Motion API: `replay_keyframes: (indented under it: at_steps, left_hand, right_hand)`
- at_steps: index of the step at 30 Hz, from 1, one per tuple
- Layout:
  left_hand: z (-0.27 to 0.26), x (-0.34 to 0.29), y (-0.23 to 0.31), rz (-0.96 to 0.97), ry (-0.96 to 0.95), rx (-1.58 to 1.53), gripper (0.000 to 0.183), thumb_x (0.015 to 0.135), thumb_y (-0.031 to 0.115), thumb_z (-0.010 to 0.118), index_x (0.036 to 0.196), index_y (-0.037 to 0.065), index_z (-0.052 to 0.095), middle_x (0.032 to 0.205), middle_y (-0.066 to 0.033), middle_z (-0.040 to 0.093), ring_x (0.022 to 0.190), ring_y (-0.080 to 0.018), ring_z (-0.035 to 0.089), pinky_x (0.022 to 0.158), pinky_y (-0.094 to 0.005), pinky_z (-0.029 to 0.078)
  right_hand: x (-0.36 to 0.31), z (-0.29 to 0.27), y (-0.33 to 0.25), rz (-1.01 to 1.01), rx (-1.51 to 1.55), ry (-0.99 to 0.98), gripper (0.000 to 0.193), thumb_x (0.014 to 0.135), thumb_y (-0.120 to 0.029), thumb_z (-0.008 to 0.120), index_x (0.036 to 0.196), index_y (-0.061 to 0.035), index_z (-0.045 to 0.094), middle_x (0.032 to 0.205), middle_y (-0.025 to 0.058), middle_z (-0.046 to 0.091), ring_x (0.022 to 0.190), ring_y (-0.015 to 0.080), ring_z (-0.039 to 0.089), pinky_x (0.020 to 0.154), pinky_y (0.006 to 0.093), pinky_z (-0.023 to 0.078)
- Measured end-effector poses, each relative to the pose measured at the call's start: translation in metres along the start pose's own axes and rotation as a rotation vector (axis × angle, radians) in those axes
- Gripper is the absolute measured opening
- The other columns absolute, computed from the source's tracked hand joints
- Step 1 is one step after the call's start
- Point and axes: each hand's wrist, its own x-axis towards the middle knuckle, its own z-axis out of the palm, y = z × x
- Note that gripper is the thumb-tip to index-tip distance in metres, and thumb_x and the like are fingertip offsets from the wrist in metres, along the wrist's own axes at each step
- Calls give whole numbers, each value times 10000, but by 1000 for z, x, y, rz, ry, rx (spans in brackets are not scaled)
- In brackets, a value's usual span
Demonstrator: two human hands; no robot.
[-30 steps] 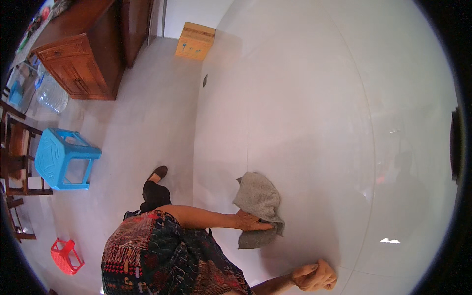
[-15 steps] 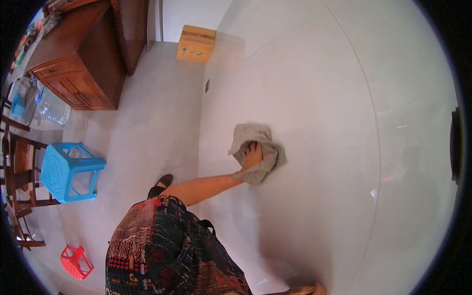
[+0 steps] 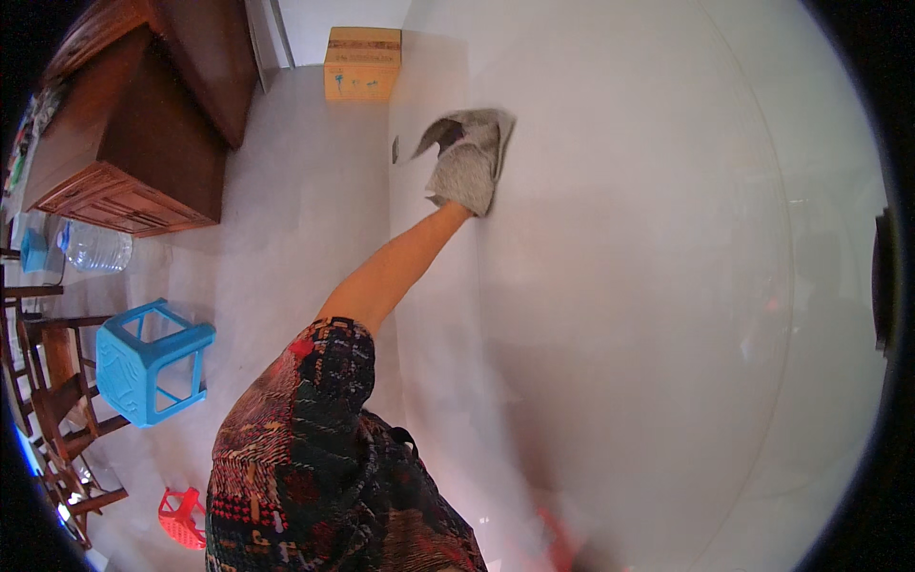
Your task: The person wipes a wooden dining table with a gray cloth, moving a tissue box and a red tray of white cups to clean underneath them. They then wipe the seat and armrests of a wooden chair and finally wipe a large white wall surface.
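Note:
A grey cloth (image 3: 467,172) is bunched over my left hand, against the pale, shiny wall (image 3: 620,257). My left forearm stretches up from a dark patterned short sleeve (image 3: 334,367). Folds of the cloth cover my left hand (image 3: 450,139) almost wholly, so its fingers barely show. One flap of the cloth curls out to the left. My right hand is not visible; only a blurred dark shape and a red patch show at the bottom edge.
A cardboard box (image 3: 362,71) stands at the far end by the wall. Along the left are a brown wooden cabinet (image 3: 157,133), a clear water jug (image 3: 97,246), a blue plastic stool (image 3: 152,362), wooden chairs (image 3: 62,400) and a small red stool (image 3: 181,520).
My left hand has carried the grey cloth up and slightly left along the wall, nearer the box. The hand seen at the bottom right has left the view. The whole view has shifted a little.

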Motion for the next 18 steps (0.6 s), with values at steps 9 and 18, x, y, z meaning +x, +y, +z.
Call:
replay_keyframes:
  at_steps: [9, 18]
  left_hand:
    - [22, -40, -20, -229, -89, 114, 391, 883, 290, 521, 1183, 43, 569, 1261, -196, 528, 1195, -339, 469, 988, -468, 360]
    - [17, -148, 54, -731, -215, -138, 455, 863, 373, 567, 1124, 2, 593, 1249, -226, 498, 1190, -354, 439, 973, -497, 344]
  right_hand:
    - [75, 41, -29, -3, 72, -10, 522, 870, -548, 537, 597, -105, 502, 532, 20, 414, 485, 193, 383, 606, 368, 319]
    - [170, 127, -97, -57, 258, -39, 390, 879, -317, 518, 595, -64, 604, 536, 52, 532, 485, 227, 467, 601, 358, 342]
